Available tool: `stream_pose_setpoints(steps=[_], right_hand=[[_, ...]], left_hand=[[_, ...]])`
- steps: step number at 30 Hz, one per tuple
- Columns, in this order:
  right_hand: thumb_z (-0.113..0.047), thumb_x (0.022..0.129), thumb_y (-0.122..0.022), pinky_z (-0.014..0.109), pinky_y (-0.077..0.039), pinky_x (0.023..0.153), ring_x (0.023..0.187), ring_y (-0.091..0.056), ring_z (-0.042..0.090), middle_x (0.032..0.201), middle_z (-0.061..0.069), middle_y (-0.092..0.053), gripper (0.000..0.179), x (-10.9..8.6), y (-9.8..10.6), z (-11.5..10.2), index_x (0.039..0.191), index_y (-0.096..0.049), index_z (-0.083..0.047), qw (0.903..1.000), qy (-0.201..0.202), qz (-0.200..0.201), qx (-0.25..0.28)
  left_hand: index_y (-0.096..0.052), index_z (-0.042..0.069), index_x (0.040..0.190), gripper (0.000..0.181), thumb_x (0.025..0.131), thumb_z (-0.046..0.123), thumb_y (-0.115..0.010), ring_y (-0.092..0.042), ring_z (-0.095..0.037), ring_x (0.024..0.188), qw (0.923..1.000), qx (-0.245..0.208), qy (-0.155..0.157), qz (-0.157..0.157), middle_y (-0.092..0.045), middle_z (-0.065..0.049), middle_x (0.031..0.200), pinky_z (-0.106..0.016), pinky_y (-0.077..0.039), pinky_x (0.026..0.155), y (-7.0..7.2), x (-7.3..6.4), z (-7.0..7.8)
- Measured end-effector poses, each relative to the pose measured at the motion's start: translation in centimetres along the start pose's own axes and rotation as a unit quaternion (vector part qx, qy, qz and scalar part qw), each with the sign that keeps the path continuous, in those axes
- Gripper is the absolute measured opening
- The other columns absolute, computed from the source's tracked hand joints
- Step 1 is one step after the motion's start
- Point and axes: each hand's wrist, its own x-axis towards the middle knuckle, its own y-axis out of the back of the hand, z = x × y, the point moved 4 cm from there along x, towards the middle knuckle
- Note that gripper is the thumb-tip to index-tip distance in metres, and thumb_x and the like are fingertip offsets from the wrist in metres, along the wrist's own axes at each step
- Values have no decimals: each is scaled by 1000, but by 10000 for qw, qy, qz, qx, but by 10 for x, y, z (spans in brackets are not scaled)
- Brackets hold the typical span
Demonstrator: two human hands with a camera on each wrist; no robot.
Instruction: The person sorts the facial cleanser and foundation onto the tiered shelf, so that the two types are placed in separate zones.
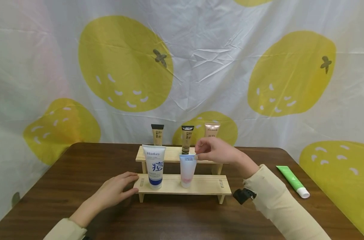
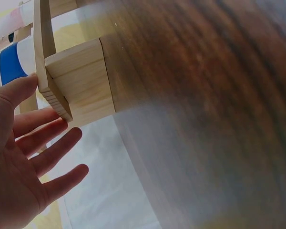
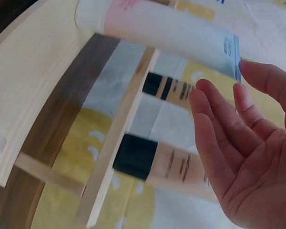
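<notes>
With thumb and forefinger, my right hand (image 1: 219,151) pinches the crimped top corner of a pale blue-and-pink squeeze tube (image 1: 187,170). That tube stands cap down on the lower step of a two-tier wooden rack (image 1: 173,181). In the right wrist view, the thumb (image 3: 269,81) meets the crimped end while the other fingers spread below. My left hand (image 1: 114,190) rests its fingertips against the left end of the lower step, fingers extended. Just beyond it stands a white "Hankey" tube (image 1: 154,166) with a blue band near its base.
On the upper step stand a beige tube (image 1: 157,135) with a black top, another beige tube (image 1: 186,140), and a pink BB tube (image 1: 212,129) partly behind my right hand. A green tube (image 1: 293,181) lies on the brown table (image 1: 185,221) at right. A lemon-print cloth (image 1: 200,66) hangs behind.
</notes>
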Motion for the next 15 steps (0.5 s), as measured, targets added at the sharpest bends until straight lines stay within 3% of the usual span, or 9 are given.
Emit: stream_pose_setpoints(steps=[10,15], right_hand=[[-8,81,-62,33,-46,68,83,-57,17,89,5,-61,16,-21,19,24,92,-55,0,9989,-301,237,253],[-11,83,-60,34,-45,64,78,-56,20,85,9,-61,14,-37,31,36,91,-53,-1,9978,-527,318,229]], left_hand=[[-61,2,109,41,84,35,-58,-55,-23,96,10000,14,4,11,-57,-8,109,-41,-44,78,1,0,1],[-60,2,110,43,85,37,-57,-55,-24,98,10000,6,75,-50,-56,-8,110,-41,-44,79,0,0,0]])
